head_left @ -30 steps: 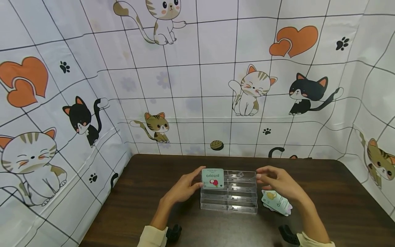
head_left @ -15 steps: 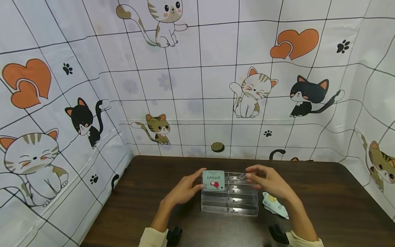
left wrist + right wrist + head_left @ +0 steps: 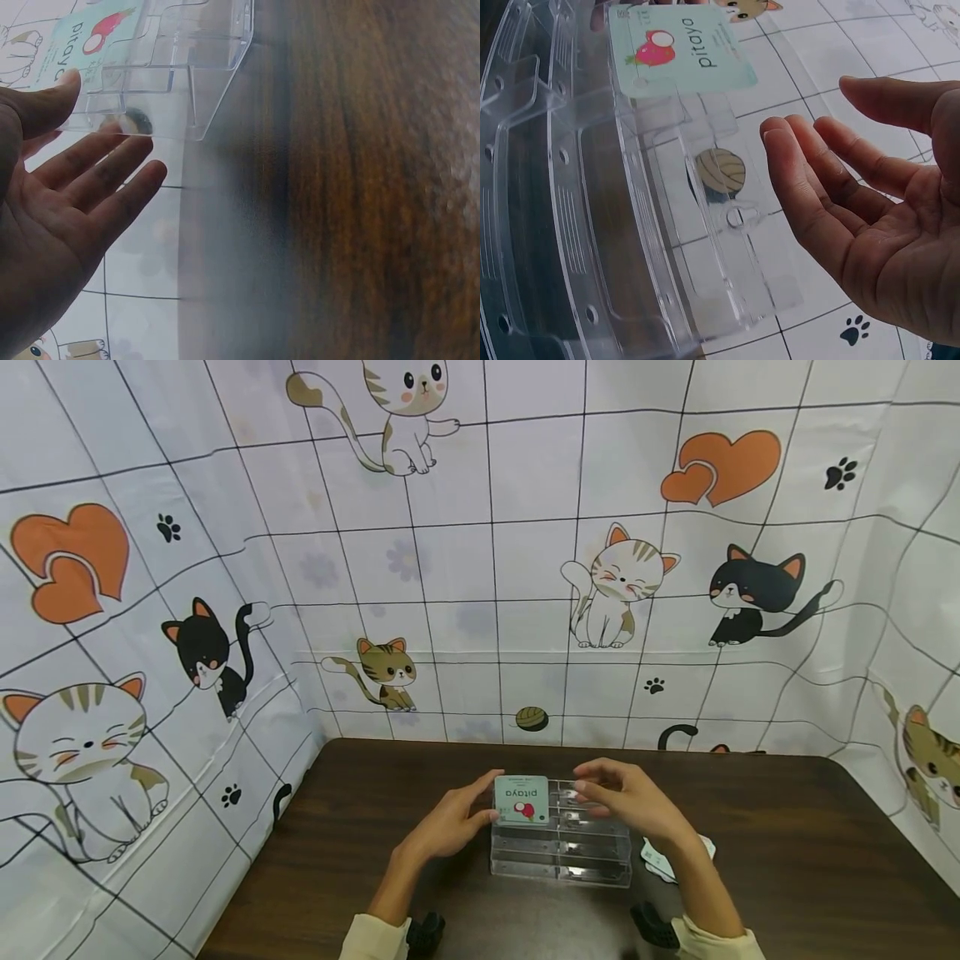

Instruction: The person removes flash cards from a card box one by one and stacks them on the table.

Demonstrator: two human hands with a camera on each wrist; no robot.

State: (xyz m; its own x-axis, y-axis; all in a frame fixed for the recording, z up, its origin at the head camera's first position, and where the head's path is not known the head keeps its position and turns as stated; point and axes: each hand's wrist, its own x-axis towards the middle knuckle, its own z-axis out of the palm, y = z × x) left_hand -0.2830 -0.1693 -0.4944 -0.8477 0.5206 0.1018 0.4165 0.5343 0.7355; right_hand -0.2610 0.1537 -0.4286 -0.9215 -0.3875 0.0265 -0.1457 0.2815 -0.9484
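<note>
A clear plastic tiered rack [image 3: 562, 860] with two columns of slots stands on the table. A green card [image 3: 521, 799] printed "pitaya" with a red fruit sits in its upper left slot. My left hand [image 3: 446, 818] is at the rack's left side, thumb and forefinger beside the card's edge, the other fingers extended; whether it touches the card is unclear. Over the rack's upper right part hovers my right hand [image 3: 630, 797], its fingers loosely bent with nothing between them, as the right wrist view shows. The pitaya card [image 3: 679, 51] is apart from that hand.
Several loose cards [image 3: 660, 862] lie right of the rack, partly hidden by my right forearm. The dark wooden table [image 3: 337, 827] meets a white cloth wall [image 3: 450, 560] with cat prints at its back edge.
My right hand has moved left from the rack's right edge to over its upper right slots, and its forearm now covers more of the loose cards. The left hand stays put.
</note>
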